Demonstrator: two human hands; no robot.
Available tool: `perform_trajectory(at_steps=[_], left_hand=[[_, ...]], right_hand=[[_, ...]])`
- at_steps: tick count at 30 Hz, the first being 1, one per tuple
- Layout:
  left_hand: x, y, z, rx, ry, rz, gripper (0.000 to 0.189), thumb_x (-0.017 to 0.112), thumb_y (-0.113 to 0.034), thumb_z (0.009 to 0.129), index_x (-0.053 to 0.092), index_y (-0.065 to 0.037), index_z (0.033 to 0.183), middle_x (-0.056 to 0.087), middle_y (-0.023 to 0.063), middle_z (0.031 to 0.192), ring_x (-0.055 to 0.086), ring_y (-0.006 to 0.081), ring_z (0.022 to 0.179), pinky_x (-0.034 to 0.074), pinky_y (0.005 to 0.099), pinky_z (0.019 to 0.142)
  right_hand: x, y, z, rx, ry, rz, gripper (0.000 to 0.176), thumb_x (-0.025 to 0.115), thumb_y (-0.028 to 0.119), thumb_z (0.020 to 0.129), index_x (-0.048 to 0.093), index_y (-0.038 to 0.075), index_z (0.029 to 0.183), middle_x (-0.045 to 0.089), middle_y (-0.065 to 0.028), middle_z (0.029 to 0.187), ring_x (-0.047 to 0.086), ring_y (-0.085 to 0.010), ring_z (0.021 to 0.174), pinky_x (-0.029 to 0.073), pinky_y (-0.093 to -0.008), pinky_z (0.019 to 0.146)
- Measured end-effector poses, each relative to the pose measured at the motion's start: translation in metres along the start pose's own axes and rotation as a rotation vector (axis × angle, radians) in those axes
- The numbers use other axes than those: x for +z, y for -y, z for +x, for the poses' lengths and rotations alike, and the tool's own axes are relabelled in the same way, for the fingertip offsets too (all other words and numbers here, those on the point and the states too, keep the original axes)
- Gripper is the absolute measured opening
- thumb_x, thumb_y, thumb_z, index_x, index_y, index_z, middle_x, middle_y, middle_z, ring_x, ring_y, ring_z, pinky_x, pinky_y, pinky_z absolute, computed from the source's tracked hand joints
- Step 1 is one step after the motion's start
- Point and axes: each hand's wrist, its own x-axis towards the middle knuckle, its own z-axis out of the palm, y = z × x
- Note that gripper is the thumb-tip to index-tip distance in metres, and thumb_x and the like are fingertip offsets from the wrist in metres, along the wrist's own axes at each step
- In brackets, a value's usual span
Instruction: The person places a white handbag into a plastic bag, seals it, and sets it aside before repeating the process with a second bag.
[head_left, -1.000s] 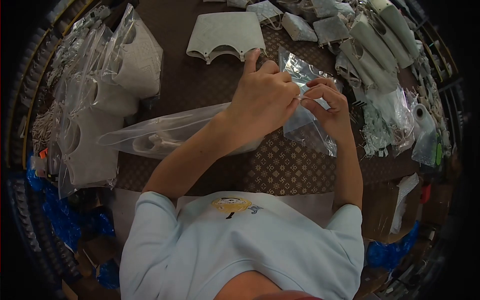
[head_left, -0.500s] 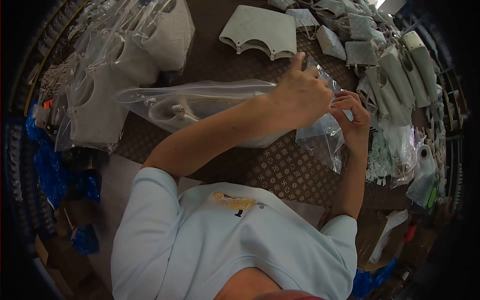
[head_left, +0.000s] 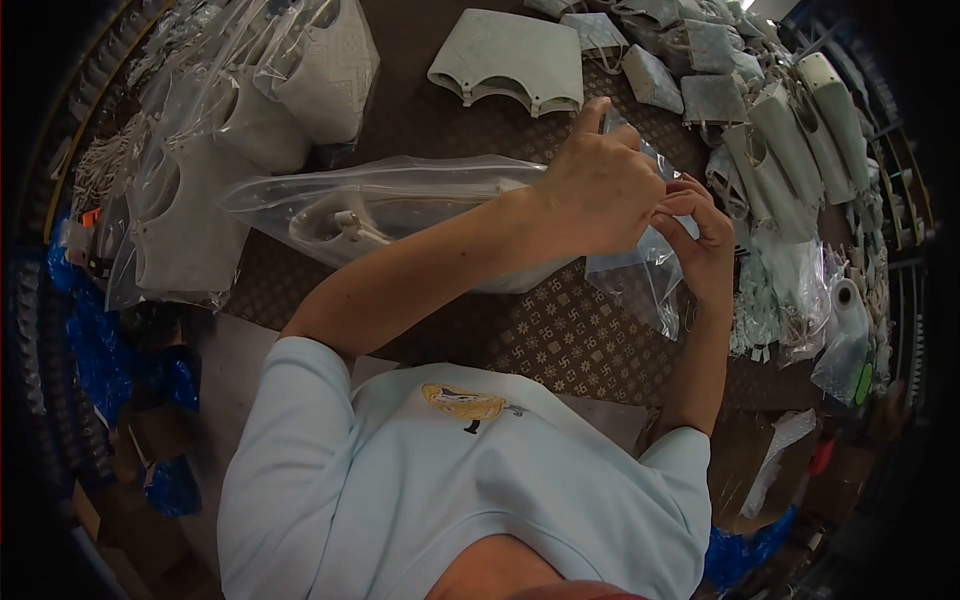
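two digits of the right hand (head_left: 703,240), thumb and index, pinch closed against the left hand (head_left: 603,190); any item between is too small to tell. left index raised, other fingers curled, grip unconfirmed. left forearm slants across the bagged handbag (head_left: 400,205); right forearm, steeper, beside the clear plastic bag (head_left: 640,285).

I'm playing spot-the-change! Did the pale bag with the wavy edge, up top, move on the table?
No. The pale bag still lies just left of the small strapped bag; the whole view shifted instead.
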Motion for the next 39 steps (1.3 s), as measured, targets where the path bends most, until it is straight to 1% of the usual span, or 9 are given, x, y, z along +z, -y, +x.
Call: perform_trajectory(at_steps=[8,19,26,32,34,35,36,37,39], left_hand=[[-0.011,0.007,-0.017,0.014,-0.042,0.023,0.01,0.064,-0.017,0.072,0.062,-0.011,0.065,0.058,-0.003,0.066,0.055,0.0147,0.08,0.025,0.0484,0.098],[-0.108,0.061,-0.125,-0.235,0.031,0.218,0.005,0.064,-0.015,0.075,0.062,-0.015,0.071,0.058,-0.0062,0.072,0.051,0.0145,0.1,0.006,0.0521,0.106],[-0.153,0.092,-0.164,-0.301,0.095,0.389,0.004,0.064,-0.018,0.076,0.061,-0.016,0.073,0.06,-0.0068,0.077,0.048,0.018,0.108,0.003,0.0538,0.106],[-0.151,0.123,-0.171,-0.329,0.129,0.431,0.004,0.064,-0.013,0.076,0.06,-0.016,0.077,0.06,-0.0079,0.084,0.044,0.0202,0.116,0.002,0.0512,0.107],[-0.132,0.131,-0.175,-0.318,-0.076,0.485,0.024,0.06,-0.023,0.081,0.059,-0.015,0.104,0.057,-0.0019,0.111,0.04,0.0203,0.121,0.005,0.057,0.104],[-0.12,0.13,-0.179,-0.318,-0.084,0.493,0.024,0.06,-0.023,0.081,0.059,-0.015,0.104,0.057,-0.0019,0.111,0.04,0.0203,0.121,0.005,0.057,0.104],[-0.107,0.123,-0.185,-0.486,-0.398,0.203,0.037,0.056,-0.025,0.085,0.047,-0.013,0.119,0.045,0.0029,0.125,0.034,0.022,0.126,0.006,0.0537,0.105],[-0.093,0.116,-0.191,-0.637,-0.706,-0.104,0.05,0.052,-0.027,0.089,0.035,-0.01,0.133,0.034,0.0077,0.138,0.028,0.0237,0.13,0.007,0.0503,0.106],[-0.069,0.109,-0.203,-0.671,-0.738,-0.227,0.053,0.049,-0.031,0.089,0.03,-0.009,0.134,0.03,0.0083,0.139,0.025,0.0237,0.131,0.008,0.0482,0.106]], right_hand=[[0.0,-0.006,-0.005,-0.017,-0.082,-0.029,0.01,0.069,0.002,0.067,0.06,0.002,0.073,0.06,-0.0012,0.072,0.052,-0.0197,0.086,0.04,-0.0308,0.078],[-0.005,-0.012,-0.015,0.069,-0.083,0.078,0.008,0.067,0.002,0.071,0.059,0.002,0.072,0.06,-0.0002,0.074,0.049,-0.0186,0.091,0.038,-0.031,0.084],[-0.013,-0.007,-0.033,0.169,-0.087,0.156,0.009,0.066,0.003,0.072,0.057,0.003,0.073,0.057,0.0002,0.075,0.048,-0.0185,0.092,0.037,-0.0308,0.083],[-0.017,0.012,-0.048,0.223,0.106,0.371,0.012,0.065,0.005,0.073,0.053,0.002,0.07,0.056,-0.0038,0.074,0.049,-0.0186,0.088,0.037,-0.0301,0.08],[-0.017,0.019,-0.045,0.274,0.15,0.464,0.015,0.065,0.011,0.074,0.054,0.002,0.07,0.058,-0.0073,0.076,0.052,-0.0205,0.088,0.039,-0.0322,0.082],[-0.015,0.016,-0.042,0.227,0.281,0.689,0.024,0.065,0.023,0.075,0.055,0.002,0.073,0.056,-0.0081,0.075,0.052,-0.0209,0.084,0.04,-0.033,0.079],[-0.011,0.011,-0.041,0.179,0.413,0.912,0.034,0.066,0.035,0.077,0.055,0.002,0.077,0.054,-0.0089,0.074,0.051,-0.0212,0.08,0.041,-0.0339,0.075],[-0.003,-0.025,-0.047,0.116,0.454,1.151,0.047,0.056,0.048,0.082,0.055,0.002,0.09,0.058,-0.0139,0.087,0.054,-0.0244,0.088,0.043,-0.0375,0.079],[0.04,-0.076,-0.043,0.326,0.236,1.34,0.057,0.04,0.052,0.089,0.051,0.001,0.112,0.056,-0.0157,0.11,0.052,-0.0264,0.105,0.041,-0.0419,0.09]])
